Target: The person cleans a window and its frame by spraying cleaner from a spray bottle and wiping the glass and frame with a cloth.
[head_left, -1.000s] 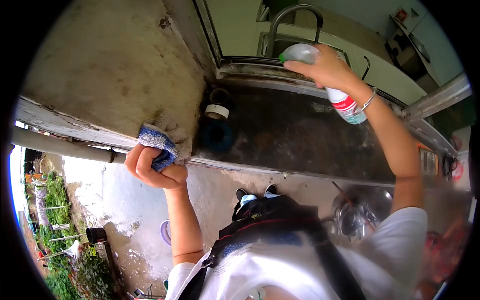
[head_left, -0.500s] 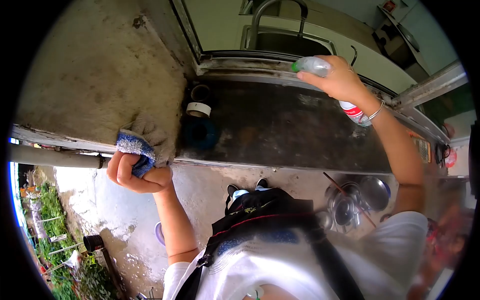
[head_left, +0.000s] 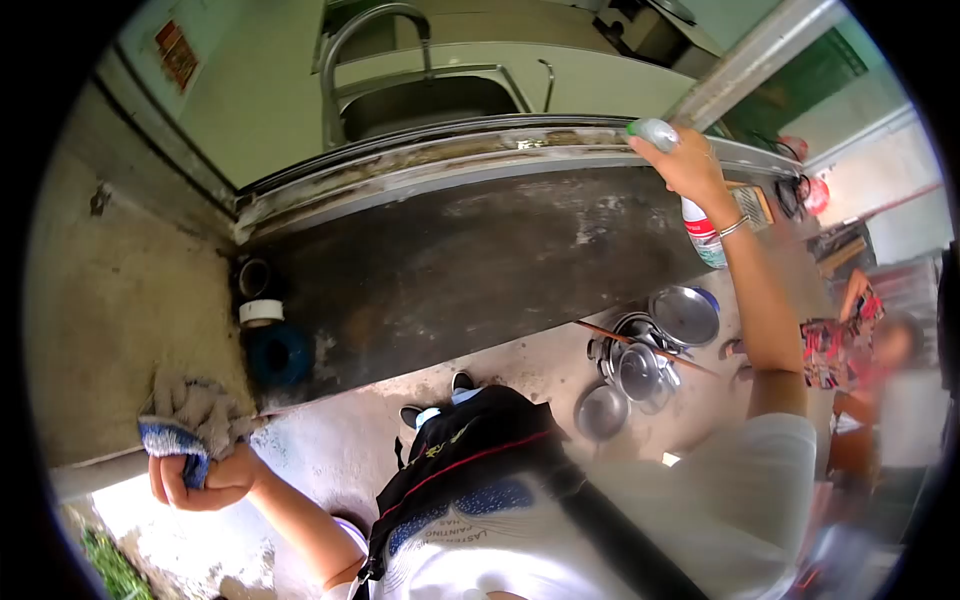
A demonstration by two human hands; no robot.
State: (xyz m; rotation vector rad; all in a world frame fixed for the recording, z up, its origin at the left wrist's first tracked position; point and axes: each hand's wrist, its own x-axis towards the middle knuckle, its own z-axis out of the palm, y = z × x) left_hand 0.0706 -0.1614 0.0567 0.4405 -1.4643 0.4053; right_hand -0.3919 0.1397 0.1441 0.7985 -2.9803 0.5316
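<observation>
At the lower left, my left hand (head_left: 205,480) is closed round a blue, white and grey cloth (head_left: 190,425), which touches the corner of the stained wall (head_left: 120,330). My right hand (head_left: 690,170) grips a clear bottle (head_left: 703,235) with a red and white label and a green tip, near the right end of the window track (head_left: 420,158). Below the track runs a dark ledge (head_left: 450,260). A white tape roll (head_left: 261,311), a dark ring (head_left: 254,277) and a blue roll (head_left: 279,354) stand at the ledge's left end.
Behind the window frame are a sink (head_left: 430,105) and a curved faucet (head_left: 375,12). Metal pots and pans (head_left: 640,370) lie on the floor below the ledge, with a brown stick across them. At the right is another person in patterned clothes (head_left: 835,345).
The view has swung to the right, showing more of the ledge, the pans and the other person. The bottle in my right hand is now near the right end of the track.
</observation>
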